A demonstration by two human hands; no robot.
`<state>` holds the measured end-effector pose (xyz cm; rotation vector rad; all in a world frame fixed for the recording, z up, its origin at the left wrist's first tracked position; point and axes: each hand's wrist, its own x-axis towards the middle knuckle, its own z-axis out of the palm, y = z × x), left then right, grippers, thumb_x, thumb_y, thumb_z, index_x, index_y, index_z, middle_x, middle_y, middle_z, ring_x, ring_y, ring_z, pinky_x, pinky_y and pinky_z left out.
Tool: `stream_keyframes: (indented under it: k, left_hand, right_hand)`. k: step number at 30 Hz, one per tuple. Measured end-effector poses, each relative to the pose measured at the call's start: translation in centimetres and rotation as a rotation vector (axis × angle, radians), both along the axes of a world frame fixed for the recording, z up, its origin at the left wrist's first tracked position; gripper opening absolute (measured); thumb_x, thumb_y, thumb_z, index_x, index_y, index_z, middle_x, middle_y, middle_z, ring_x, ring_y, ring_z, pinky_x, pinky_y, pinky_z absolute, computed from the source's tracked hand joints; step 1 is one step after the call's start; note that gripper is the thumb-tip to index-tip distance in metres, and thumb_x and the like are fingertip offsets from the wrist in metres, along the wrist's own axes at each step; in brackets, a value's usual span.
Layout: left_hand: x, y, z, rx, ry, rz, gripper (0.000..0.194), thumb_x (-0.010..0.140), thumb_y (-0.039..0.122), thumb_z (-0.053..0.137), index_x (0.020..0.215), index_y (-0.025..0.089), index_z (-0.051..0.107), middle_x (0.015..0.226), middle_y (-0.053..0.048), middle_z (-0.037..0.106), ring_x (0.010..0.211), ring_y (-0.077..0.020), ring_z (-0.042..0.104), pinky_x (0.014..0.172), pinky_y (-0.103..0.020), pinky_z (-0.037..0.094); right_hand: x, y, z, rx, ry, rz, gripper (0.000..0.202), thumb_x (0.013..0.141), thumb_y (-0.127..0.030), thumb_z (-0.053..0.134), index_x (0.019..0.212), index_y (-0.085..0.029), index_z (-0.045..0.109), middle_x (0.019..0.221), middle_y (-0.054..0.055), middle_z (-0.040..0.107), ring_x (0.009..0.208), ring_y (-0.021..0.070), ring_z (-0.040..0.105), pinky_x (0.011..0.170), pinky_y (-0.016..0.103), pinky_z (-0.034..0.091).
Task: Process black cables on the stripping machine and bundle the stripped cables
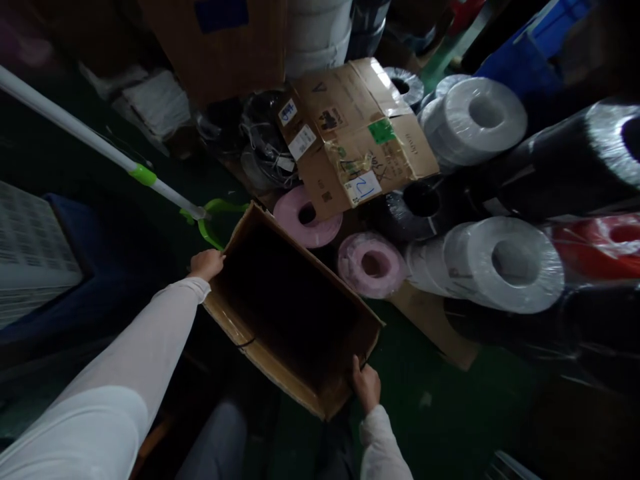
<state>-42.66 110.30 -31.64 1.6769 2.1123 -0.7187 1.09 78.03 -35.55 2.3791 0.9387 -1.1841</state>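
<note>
Between my two hands is a deep cardboard box (pixel 235 323) with its top open, tilted toward me. Its inside is too dark to make out. My left hand (pixel 207 265) grips the box's left edge, with the fingers closed around the cardboard. At the lower right corner my right hand (pixel 367 385) holds the other end, its thumb on the rim. A thin black tie or cord hangs over the near rim. Just beyond the far edge lie two pink rolls, a farther roll (pixel 320 232) and a nearer roll (pixel 350 260).
A flattened, labelled carton (pixel 360 127) lies on wrapped rolls. White rolls (pixel 517 263), black rolls (pixel 555 167) and a red roll (pixel 595 243) crowd the right side. A white pole (pixel 100 133) with green fittings slants in from the left. A blue crate (pixel 525 57) stands behind.
</note>
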Motion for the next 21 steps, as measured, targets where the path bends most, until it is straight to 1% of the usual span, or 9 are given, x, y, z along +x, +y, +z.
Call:
stream_keyframes:
  k: [3, 5, 8, 9, 11, 13, 15, 18, 21]
  left_hand:
    - [-1.1, -0.1, -1.8, 0.010, 0.008, 0.057, 0.042, 0.086, 0.040, 0.039, 0.104, 0.015, 0.068, 0.108, -0.021, 0.066, 0.101, -0.0346, 0.061, 0.077, -0.041, 0.047]
    - [-1.9, -0.2, -2.2, 0.005, -0.002, 0.081, 0.040, 0.086, 0.038, 0.041, 0.102, 0.014, 0.068, 0.107, -0.021, 0.065, 0.100, -0.0354, 0.061, 0.077, -0.042, 0.048]
    - [-2.6, -0.2, -1.8, 0.000, -0.044, 0.098, 0.035, 0.081, 0.033, 0.051, 0.104, 0.011, 0.066, 0.104, -0.021, 0.066, 0.098, -0.0353, 0.061, 0.079, -0.042, 0.048]
    - [-2.7, -0.2, -1.4, 0.021, -0.052, 0.104, 0.039, 0.080, 0.031, 0.052, 0.112, 0.010, 0.062, 0.109, -0.022, 0.064, 0.101, -0.0357, 0.060, 0.081, -0.043, 0.048]
    - [-2.3, -0.7, -0.3, 0.111, -0.050, 0.108, 0.056, 0.081, 0.029, 0.052, 0.131, 0.007, 0.046, 0.127, -0.024, 0.052, 0.115, -0.0367, 0.051, 0.091, -0.046, 0.044]
    - [-1.3, -1.8, 1.0, 0.243, -0.131, 0.121, 0.066, 0.083, 0.027, 0.050, 0.142, 0.007, 0.028, 0.141, -0.025, 0.035, 0.128, -0.0367, 0.037, 0.102, -0.049, 0.035]
    - [0.1, -4.0, 2.5, 0.308, -0.290, 0.136, 0.065, 0.084, 0.024, 0.049, 0.142, 0.007, 0.026, 0.144, -0.024, 0.030, 0.134, -0.0340, 0.029, 0.108, -0.048, 0.028]
    - [2.3, -9.7, 5.1, 0.197, -0.483, 0.131, 0.053, 0.085, 0.019, 0.046, 0.136, 0.006, 0.038, 0.137, -0.021, 0.042, 0.131, -0.0266, 0.037, 0.109, -0.040, 0.031]
    - [3.7, -17.2, 8.1, -0.023, -0.606, 0.111, 0.040, 0.084, 0.017, 0.046, 0.122, 0.009, 0.055, 0.124, -0.015, 0.057, 0.119, -0.0212, 0.051, 0.102, -0.032, 0.039]
  right_hand:
    - [-1.0, 0.4, -0.4, 0.007, -0.010, 0.003, 0.060, 0.093, -0.052, 0.029, 0.093, -0.007, 0.069, 0.100, 0.025, 0.067, 0.097, 0.0325, 0.065, 0.076, 0.033, 0.046]
    - [-1.2, 0.9, -0.1, -0.002, 0.004, 0.002, 0.059, 0.090, -0.055, 0.034, 0.090, -0.007, 0.069, 0.096, 0.025, 0.068, 0.095, 0.0318, 0.065, 0.074, 0.032, 0.046]
    - [-1.0, 1.3, 1.2, 0.002, 0.077, 0.004, 0.055, 0.081, -0.061, 0.048, 0.088, -0.011, 0.069, 0.089, 0.020, 0.070, 0.090, 0.0300, 0.067, 0.068, 0.030, 0.046]
    - [-0.9, 1.3, 1.9, 0.035, 0.094, -0.003, 0.053, 0.078, -0.062, 0.052, 0.088, -0.012, 0.069, 0.087, 0.018, 0.070, 0.087, 0.0287, 0.067, 0.066, 0.029, 0.046]
    - [-0.7, 1.0, 3.9, 0.143, 0.092, -0.025, 0.053, 0.074, -0.063, 0.056, 0.090, -0.014, 0.067, 0.081, 0.013, 0.070, 0.077, 0.0256, 0.066, 0.063, 0.028, 0.045]
    - [-0.8, 0.5, 6.7, 0.300, 0.073, -0.044, 0.055, 0.073, -0.063, 0.055, 0.094, -0.012, 0.064, 0.078, 0.011, 0.068, 0.070, 0.0233, 0.063, 0.063, 0.030, 0.046]
    - [-1.2, 0.0, 10.4, 0.492, 0.082, -0.086, 0.057, 0.078, -0.062, 0.050, 0.098, -0.010, 0.062, 0.084, 0.013, 0.067, 0.074, 0.0233, 0.062, 0.068, 0.033, 0.048]
    - [-2.1, -0.1, 17.8, 0.725, 0.137, -0.174, 0.048, 0.086, -0.054, 0.044, 0.099, -0.011, 0.061, 0.096, 0.015, 0.066, 0.086, 0.0233, 0.062, 0.077, 0.035, 0.049]
    - [-2.4, 0.8, 27.1, 0.866, 0.168, -0.248, 0.036, 0.086, -0.047, 0.051, 0.096, -0.013, 0.061, 0.093, 0.012, 0.066, 0.077, 0.0199, 0.062, 0.071, 0.034, 0.050]
